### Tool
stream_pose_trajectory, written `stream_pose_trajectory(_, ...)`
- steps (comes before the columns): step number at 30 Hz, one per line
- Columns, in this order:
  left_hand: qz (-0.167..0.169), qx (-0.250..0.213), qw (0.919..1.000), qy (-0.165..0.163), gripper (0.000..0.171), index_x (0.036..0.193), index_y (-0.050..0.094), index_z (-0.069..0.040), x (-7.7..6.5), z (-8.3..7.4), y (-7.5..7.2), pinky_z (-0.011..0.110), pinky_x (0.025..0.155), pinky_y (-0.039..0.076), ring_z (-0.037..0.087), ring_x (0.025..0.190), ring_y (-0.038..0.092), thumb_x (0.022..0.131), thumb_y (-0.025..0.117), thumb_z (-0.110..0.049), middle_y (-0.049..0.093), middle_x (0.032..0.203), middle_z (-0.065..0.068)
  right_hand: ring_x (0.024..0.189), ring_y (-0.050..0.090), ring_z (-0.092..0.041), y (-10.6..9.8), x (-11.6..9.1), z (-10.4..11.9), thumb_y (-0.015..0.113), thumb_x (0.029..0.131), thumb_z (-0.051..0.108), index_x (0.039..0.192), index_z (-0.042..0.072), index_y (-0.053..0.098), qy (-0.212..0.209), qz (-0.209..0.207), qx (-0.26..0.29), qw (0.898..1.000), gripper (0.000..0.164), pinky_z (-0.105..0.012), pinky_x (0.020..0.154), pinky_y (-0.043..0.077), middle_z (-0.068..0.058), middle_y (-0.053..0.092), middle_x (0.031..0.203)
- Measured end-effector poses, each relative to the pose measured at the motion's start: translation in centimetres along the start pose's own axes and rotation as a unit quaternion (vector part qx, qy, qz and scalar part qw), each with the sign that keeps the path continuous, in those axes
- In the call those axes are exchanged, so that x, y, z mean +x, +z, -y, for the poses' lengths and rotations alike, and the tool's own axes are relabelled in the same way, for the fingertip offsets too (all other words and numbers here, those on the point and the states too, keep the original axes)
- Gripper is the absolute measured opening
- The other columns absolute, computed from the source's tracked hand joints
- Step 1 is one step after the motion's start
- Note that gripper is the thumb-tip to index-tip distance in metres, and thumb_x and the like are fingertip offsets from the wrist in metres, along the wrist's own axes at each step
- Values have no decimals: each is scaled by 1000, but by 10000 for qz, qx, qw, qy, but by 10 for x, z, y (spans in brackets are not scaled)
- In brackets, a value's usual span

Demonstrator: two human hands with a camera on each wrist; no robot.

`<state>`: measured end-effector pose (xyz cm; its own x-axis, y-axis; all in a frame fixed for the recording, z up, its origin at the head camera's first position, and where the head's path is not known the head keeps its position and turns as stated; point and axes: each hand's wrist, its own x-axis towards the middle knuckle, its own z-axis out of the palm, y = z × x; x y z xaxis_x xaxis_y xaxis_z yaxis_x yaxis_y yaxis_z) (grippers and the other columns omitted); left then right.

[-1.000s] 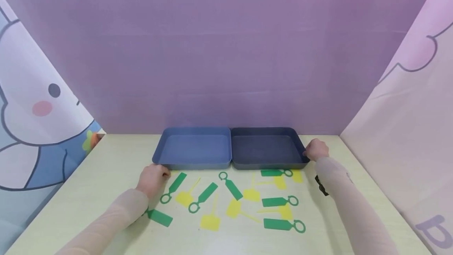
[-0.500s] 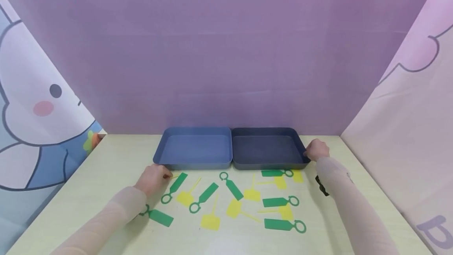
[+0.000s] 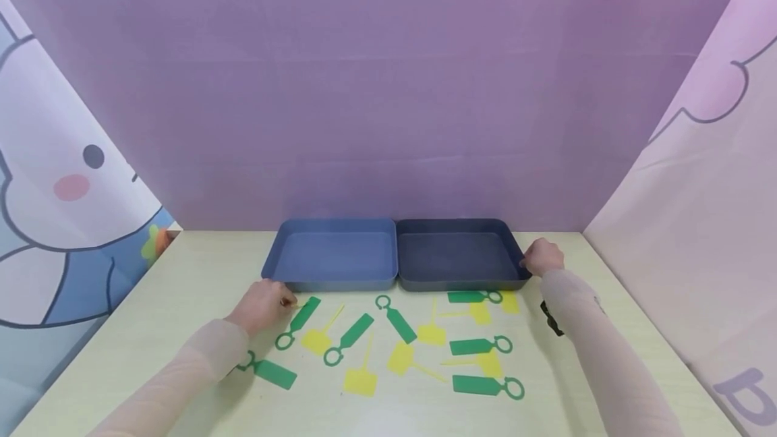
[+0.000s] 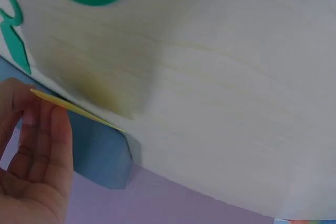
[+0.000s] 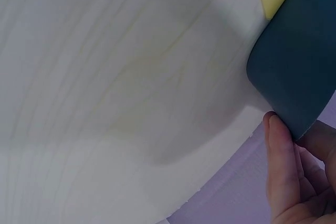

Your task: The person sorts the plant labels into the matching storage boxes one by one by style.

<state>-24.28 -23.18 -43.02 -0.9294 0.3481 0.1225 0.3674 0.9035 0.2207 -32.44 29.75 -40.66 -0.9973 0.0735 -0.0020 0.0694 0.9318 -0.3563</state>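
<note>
My left hand [image 3: 261,305], just in front of the blue tray [image 3: 340,284], pinches a thin yellow plastic tag. In the left wrist view the tag [image 4: 79,109] appears nearly edge-on at the fingertips, its far end low over the table by the tray corner. A green ring tag [image 3: 303,315] lies right beside this hand. At the far right my right hand [image 3: 543,257] grips the outer corner of the dark tray [image 3: 464,284]; the right wrist view has thumb and fingers on either side of the tray wall [image 5: 294,51].
Several green tags with ring ends, such as one tag [image 3: 476,384], lie scattered among several yellow tags with thin stems, such as one tag [image 3: 361,381]. Some overlap at the right. The two trays stand side by side before a purple backdrop [image 3: 388,100].
My left hand has shifted slightly left and toward me, with the yellow tag's thin stem now showing past its fingertips. The right hand stays on the dark tray.
</note>
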Motion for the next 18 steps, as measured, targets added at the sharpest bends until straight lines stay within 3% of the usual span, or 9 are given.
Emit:
stream_pose_trajectory(8, 57, -180, 9998, -50, 13, 86, 74, -6, -8, -10, -13, 31, 66, 54, 17, 71, 64, 74, 70, -1, 71, 80, 5, 86, 60, -39, 2, 1, -1, 67, 78, 11, 85, -5, 67, -22, -28, -26, 10000, 18, -52, 80, 45, -21, 67, 89)
stream_pose_trajectory(18, -350, -29, 9983, 460, 17, 83, 75, -9, -10, -33, -23, 28, 61, 53, 14, 67, 63, 71, 68, 2, 71, 76, 2, 86, 60, -38, 2, 0, 0, 68, 77, 11, 85, -5, 67, 13, -6, -71, 10000, 17, -51, 80, 46, -20, 67, 90)
